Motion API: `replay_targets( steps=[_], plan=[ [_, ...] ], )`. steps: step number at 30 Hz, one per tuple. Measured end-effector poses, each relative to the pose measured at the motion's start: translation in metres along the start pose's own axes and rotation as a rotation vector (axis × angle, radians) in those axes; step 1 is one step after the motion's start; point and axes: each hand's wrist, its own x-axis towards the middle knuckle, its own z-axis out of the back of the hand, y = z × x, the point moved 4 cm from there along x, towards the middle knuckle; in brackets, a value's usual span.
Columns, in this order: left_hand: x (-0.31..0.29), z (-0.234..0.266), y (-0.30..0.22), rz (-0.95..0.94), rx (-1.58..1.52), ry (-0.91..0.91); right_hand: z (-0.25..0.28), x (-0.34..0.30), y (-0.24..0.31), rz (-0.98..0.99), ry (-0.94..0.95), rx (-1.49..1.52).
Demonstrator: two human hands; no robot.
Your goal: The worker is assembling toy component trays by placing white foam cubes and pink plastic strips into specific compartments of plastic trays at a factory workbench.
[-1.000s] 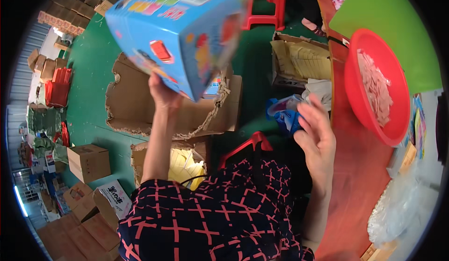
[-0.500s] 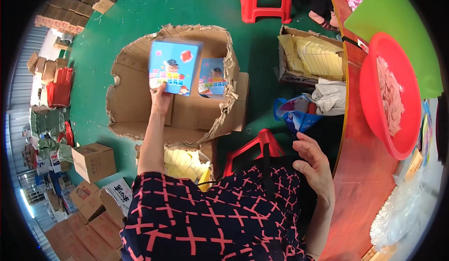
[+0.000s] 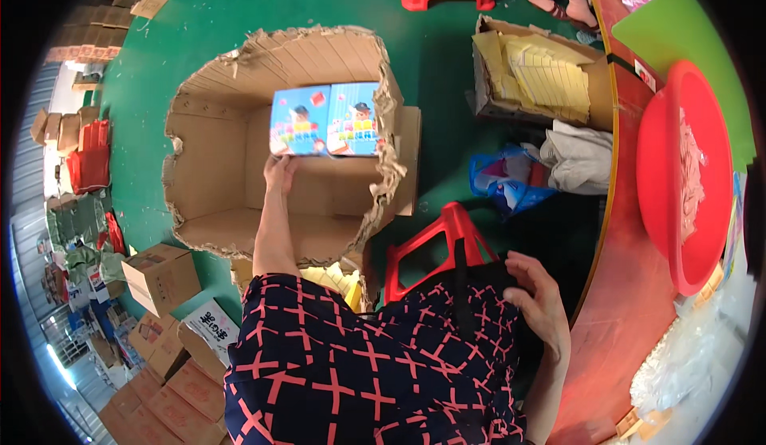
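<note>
Inside the big torn-edged carton (image 3: 206, 154) we held a blue box (image 3: 299, 118), printed face up, its longer axis running from us toward the carton's far wall, beside a matching box (image 3: 353, 118) nearer the right wall. Our left hand (image 3: 279, 174) gripped its near edge; right of the carton, our right hand (image 3: 540, 297) hung half open.

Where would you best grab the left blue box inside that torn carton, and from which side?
Probably by its near left corner, from the person's side, where the left hand is. The left blue box has straight edges; its right side sits close beside the right blue box, while its left side stands free in the torn cardboard carton.
</note>
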Motion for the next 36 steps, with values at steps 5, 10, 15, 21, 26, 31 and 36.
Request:
replay_targets(
  steps=[5,10,15,21,26,31,36],
  plan=[
    [0.017,0.015,0.0,0.198,-0.053,-0.283,-0.049,0.056,0.064,0.46,-0.166,-0.812],
    [0.011,-0.029,0.005,0.25,0.097,-0.279,-0.129,0.126,0.082,1.148,-0.133,-1.092],
    [0.005,-0.036,-0.002,0.354,-0.004,-0.32,-0.143,0.149,0.046,1.15,-0.016,-1.122],
    [0.003,-0.039,0.001,0.277,0.025,-0.279,-0.138,0.133,0.041,1.169,-0.044,-1.08],
    [-0.005,-0.062,0.003,0.407,0.094,-0.279,-0.133,0.104,0.03,1.133,-0.055,-1.114],
    [-0.013,-0.055,0.013,0.333,0.087,-0.241,-0.126,0.101,0.039,1.127,-0.104,-1.067],
    [-0.011,-0.058,0.012,0.386,0.231,-0.275,-0.121,0.098,0.042,1.131,-0.193,-1.097]
  ],
)
